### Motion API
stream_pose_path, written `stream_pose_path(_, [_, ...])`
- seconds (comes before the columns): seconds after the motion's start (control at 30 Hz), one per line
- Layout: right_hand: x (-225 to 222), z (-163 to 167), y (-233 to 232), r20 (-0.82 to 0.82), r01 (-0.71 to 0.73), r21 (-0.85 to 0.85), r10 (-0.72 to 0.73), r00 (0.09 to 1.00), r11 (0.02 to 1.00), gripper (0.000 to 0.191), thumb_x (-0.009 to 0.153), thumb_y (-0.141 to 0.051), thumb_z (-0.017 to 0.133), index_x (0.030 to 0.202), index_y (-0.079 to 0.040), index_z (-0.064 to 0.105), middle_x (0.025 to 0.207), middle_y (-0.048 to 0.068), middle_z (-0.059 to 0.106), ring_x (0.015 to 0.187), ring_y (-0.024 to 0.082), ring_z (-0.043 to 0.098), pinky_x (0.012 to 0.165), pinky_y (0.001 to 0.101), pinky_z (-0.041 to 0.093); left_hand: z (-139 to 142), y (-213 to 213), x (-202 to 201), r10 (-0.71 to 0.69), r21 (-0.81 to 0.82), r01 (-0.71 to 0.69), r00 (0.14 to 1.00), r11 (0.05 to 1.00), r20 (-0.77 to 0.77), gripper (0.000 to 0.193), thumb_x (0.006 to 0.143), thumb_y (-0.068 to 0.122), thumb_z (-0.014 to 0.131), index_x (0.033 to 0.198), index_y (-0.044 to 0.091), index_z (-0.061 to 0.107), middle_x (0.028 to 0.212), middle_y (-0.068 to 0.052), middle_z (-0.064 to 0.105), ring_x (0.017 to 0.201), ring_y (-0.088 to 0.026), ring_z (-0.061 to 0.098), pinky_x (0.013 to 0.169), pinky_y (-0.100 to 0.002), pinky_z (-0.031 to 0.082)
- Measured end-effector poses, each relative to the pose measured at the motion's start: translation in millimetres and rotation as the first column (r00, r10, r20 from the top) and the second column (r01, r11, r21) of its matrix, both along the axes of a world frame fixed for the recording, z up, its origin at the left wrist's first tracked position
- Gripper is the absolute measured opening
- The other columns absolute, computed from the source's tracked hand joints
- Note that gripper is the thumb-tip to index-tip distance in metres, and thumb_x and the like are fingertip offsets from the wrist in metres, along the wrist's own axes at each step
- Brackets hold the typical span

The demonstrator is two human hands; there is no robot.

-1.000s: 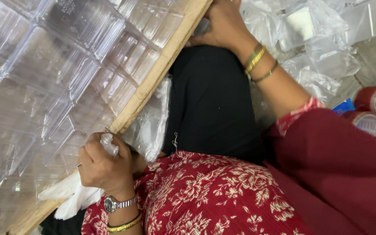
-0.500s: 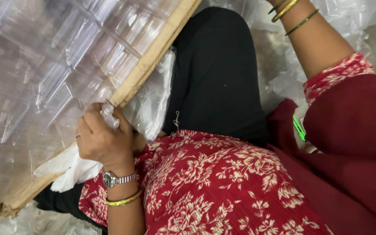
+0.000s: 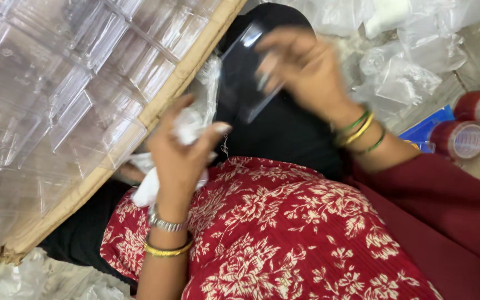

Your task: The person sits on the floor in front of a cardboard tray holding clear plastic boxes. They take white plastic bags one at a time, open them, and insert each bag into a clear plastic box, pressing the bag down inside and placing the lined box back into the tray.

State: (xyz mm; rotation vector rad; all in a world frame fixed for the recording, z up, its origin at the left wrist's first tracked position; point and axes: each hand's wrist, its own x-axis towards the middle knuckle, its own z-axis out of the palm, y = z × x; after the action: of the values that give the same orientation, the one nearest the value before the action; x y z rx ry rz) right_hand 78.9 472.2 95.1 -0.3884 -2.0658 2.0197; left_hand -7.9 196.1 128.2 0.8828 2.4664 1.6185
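A cardboard tray (image 3: pixel 193 64) packed with clear plastic boxes (image 3: pixel 68 83) fills the upper left, its edge running diagonally past the person's lap. Crumpled clear plastic bags (image 3: pixel 406 72) lie heaped at the upper right, with two rolls of red tape (image 3: pixel 462 139) beside them near the right edge. The right hand (image 3: pixel 306 69) holds a clear plastic piece (image 3: pixel 245 78) above the black-clad lap, fingers curled over its right side, blurred. The left hand (image 3: pixel 176 150) is closed around a white cloth (image 3: pixel 187 125), which bunches out between thumb and fingers and hangs below the palm, just beside the tray's edge.
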Motion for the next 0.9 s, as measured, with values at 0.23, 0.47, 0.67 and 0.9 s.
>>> stream_pose_path(0.23, [-79,-15,23,0.076,-0.201,0.593,0.194,0.978,0.780,0.016,0.107,-0.021,0.074,0.104,-0.005,0.075,0.099,0.011,0.074,0.094,0.023,0.071,0.084,0.0378,0.056,-18,-32,-2,0.176,0.035,-0.195,0.938,0.980,0.298,0.013,0.094,0.010,0.079,0.095,0.002,0.068,0.085,-0.001,0.069,0.076,-0.008,0.061,0.070,-0.023,0.050])
stream_pose_path(0.47, [-165,-79,102,0.556,-0.614,0.638,0.273,0.785,0.466,0.051,0.097,-0.052,0.061,0.136,-0.020,0.066,0.137,0.018,0.058,0.136,0.039,0.037,0.104,0.0734,0.005,-23,-69,-18,0.373,-0.024,-0.380,0.894,0.925,0.250,0.015,0.098,0.006,0.078,0.092,0.001,0.065,0.081,0.001,0.067,0.074,-0.005,0.059,0.070,-0.022,0.048])
stream_pose_path(0.67, [-184,-92,149,0.487,-0.609,0.673,0.370,0.792,0.419,0.050,0.102,-0.046,0.060,0.139,-0.013,0.067,0.132,0.019,0.067,0.127,0.039,0.060,0.106,0.0507,0.046,-14,-59,-28,0.388,-0.118,-0.370,0.894,0.921,0.225,0.016,0.094,0.007,0.080,0.087,0.001,0.067,0.073,0.001,0.064,0.068,-0.005,0.055,0.063,-0.023,0.045])
stream_pose_path(0.9, [-198,-101,169,0.338,-0.348,0.918,0.082,0.938,0.193,0.039,0.092,-0.040,0.074,0.115,-0.009,0.073,0.109,0.020,0.072,0.099,0.041,0.065,0.081,0.0525,0.050,-9,-46,-37,0.430,-0.173,-0.403,0.887,0.899,0.171,0.019,0.093,0.011,0.082,0.085,0.001,0.068,0.069,0.000,0.062,0.064,-0.005,0.052,0.061,-0.022,0.044])
